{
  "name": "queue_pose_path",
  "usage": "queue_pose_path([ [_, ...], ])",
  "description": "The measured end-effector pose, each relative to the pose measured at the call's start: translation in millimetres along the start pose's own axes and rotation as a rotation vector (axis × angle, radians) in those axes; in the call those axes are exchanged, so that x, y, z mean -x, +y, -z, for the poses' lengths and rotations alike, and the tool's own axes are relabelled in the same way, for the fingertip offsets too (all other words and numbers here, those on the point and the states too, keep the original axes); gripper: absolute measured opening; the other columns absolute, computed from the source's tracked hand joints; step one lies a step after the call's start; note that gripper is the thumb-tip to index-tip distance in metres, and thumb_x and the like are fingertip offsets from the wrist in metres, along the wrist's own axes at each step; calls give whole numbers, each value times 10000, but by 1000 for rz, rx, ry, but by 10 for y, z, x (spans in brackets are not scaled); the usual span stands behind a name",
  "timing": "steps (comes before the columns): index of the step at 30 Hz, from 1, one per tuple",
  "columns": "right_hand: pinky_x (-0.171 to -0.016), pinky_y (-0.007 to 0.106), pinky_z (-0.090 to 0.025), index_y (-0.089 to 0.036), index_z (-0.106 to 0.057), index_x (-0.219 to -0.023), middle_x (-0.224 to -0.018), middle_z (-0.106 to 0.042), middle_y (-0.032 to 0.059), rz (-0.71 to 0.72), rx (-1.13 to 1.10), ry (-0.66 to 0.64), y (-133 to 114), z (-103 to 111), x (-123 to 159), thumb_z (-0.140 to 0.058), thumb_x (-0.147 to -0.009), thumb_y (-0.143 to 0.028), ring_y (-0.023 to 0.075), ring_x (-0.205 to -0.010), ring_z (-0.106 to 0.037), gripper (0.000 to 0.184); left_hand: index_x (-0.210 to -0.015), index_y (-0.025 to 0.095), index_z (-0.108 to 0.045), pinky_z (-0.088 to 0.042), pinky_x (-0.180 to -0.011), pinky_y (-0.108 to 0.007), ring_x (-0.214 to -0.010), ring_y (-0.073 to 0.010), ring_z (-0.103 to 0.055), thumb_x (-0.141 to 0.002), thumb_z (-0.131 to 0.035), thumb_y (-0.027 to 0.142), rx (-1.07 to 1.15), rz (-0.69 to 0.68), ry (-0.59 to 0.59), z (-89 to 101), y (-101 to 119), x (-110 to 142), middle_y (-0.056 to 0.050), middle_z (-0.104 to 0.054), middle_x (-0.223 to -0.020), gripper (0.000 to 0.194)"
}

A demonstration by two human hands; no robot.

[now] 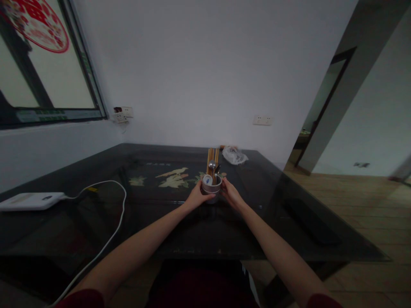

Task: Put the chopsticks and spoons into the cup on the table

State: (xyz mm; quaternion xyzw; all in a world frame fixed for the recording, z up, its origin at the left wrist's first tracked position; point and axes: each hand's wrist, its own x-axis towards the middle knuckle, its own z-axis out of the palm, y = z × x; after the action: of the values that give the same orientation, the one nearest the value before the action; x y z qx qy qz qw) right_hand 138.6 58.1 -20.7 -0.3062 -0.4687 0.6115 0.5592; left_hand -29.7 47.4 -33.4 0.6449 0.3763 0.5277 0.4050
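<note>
A small light-coloured utensil cup stands upright over the dark tabletop, in the middle of the head view. Wooden chopsticks rise from it, along with a shiny metal spoon and a small white round piece with a blue mark, whose kind I cannot make out. My left hand is closed around the cup's left side, thumb across its front. On the right side, my right hand grips near the rim, its fingers partly hidden. Whether the cup's base touches the table is unclear.
The dark glossy table has a printed bird and flowers. At the back lies a crumpled clear plastic bag. A white power bank with a white cable is at left; a dark flat object lies at right.
</note>
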Motion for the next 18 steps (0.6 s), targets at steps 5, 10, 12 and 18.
queue_pose_path([
  [5, -673, 260, -487, -213, -685, -930, -945, -695, 45, -2, 38, -30, 8, 30, -7, -613, -731, -587, 192, -892, -607, 430, -1190, 136, -481, -360, -1029, -455, -1164, -286, -523, -553, -809, 260, 6, -5, -40, 26, 7, -13, -163, -565, -1230, 726],
  [10, -691, 278, -492, -219, -674, -949, -961, -690, 44, -10, 74, -47, 0, 41, -7, -601, -739, -586, 197, -901, -604, 429, -1234, 162, -458, -348, -1044, -467, -1192, -292, -504, -543, -820, 255, 47, 43, -89, 49, 79, -5, -156, -548, -1260, 785],
  [12, -706, 286, -491, -220, -669, -952, -974, -687, 47, -9, 87, -55, -10, 40, 1, -598, -743, -583, 202, -917, -601, 425, -1250, 164, -442, -336, -1055, -470, -1202, -293, -494, -546, -821, 262, 30, 55, -102, 56, 104, -3, -155, -537, -1276, 806],
  [18, -835, 345, -477, -259, -613, -1087, -1163, -620, 51, 2, 190, -93, -53, 51, 38, -538, -798, -568, 227, -1083, -549, 430, -1304, 170, -367, -353, -1048, -458, -1238, -291, -458, -560, -817, 286, 58, 31, -152, 89, 127, -36, -166, -467, -1348, 877],
])
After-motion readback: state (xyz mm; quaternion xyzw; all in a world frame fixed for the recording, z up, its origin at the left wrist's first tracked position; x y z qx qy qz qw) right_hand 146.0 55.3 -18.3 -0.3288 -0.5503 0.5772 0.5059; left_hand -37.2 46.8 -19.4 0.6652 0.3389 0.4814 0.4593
